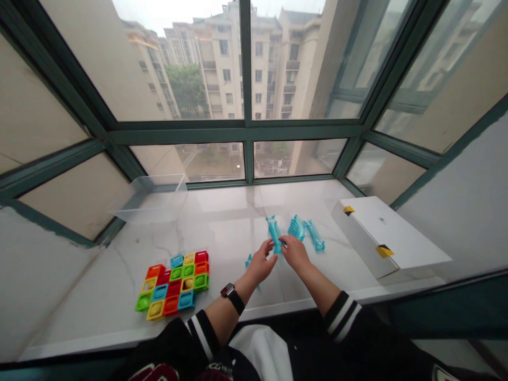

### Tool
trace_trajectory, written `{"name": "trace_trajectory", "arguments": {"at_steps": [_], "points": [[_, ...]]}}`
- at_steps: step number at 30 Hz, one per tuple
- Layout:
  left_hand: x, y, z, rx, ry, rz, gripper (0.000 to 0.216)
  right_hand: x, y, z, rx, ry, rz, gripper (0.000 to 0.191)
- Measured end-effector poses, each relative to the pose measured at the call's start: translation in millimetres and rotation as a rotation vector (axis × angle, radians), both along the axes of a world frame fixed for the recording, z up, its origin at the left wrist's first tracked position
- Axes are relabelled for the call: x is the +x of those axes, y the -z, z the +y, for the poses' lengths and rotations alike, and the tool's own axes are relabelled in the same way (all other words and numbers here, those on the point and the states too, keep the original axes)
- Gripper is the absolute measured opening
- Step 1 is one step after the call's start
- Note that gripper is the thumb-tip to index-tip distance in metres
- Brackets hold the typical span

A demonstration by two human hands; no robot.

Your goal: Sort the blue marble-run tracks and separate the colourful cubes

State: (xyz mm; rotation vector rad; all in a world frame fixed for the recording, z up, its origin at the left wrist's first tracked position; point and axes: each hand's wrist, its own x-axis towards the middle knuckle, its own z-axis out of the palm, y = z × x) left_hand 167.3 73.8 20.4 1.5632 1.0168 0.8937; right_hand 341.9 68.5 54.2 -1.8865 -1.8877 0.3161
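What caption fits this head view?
Left hand and right hand hold a blue plastic piece above a marble sill, near colourful blocks and a white box.

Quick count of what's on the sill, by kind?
Translucent teal track pieces: 4 in view
Joined coloured block cluster: 1
Clear plastic tub: 1
White box: 1
Total: 7

Translucent blue plastic track piece
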Motion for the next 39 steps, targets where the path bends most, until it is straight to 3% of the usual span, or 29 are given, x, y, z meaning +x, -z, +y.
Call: {"name": "trace_trajectory", "arguments": {"at_steps": [13,19,39], "points": [[5.8,0.0,-4.4,0.091,0.027,0.076,0.067,1.6,13.3,5.5,0.023,0.013,-0.047,0.032],[5.9,6.9,-8.0,0.027,-0.036,0.018,0.078,-3.4,15.6,6.8,0.015,0.003,-0.046,0.035],[11.6,14.2,-5.9,0.025,0.009,-0.008,0.079,2.8,13.3,8.0,-0.019,0.043,-0.073,0.034]]}}
